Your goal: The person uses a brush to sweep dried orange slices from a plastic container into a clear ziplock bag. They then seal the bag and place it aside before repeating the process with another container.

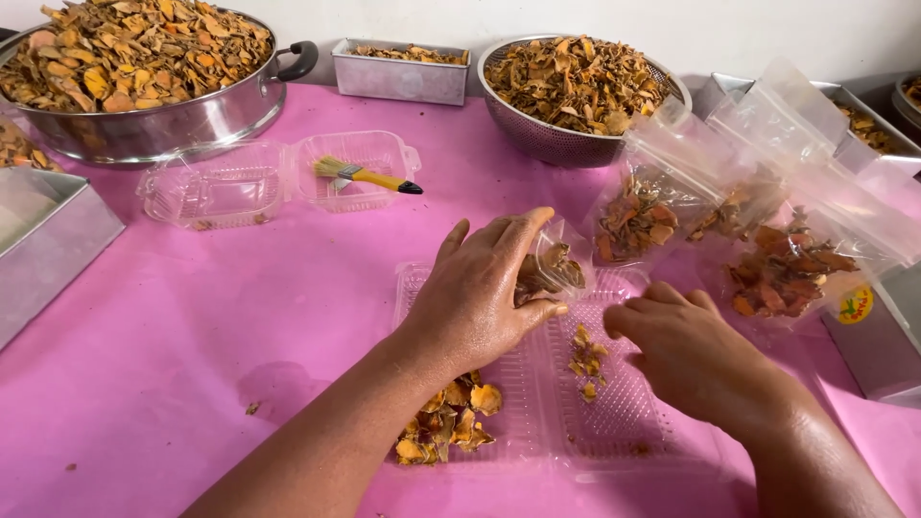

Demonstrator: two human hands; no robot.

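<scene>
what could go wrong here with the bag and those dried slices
1. The left hand holds a small clear bag tilted over the open clear tray; slices could spill past its rim onto the pink cover.
2. The right hand picks at a few loose slices; thin pieces may crumble.
3. The filled bags lie open nearby, so a forearm sweep might knock them.

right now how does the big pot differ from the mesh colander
The big pot has solid steel walls and a black handle; the mesh colander is perforated, with no handle showing. The pot is wider and sits far left; the colander sits centre right, by the plastic bags. Both are heaped with dried orange slices.
</scene>
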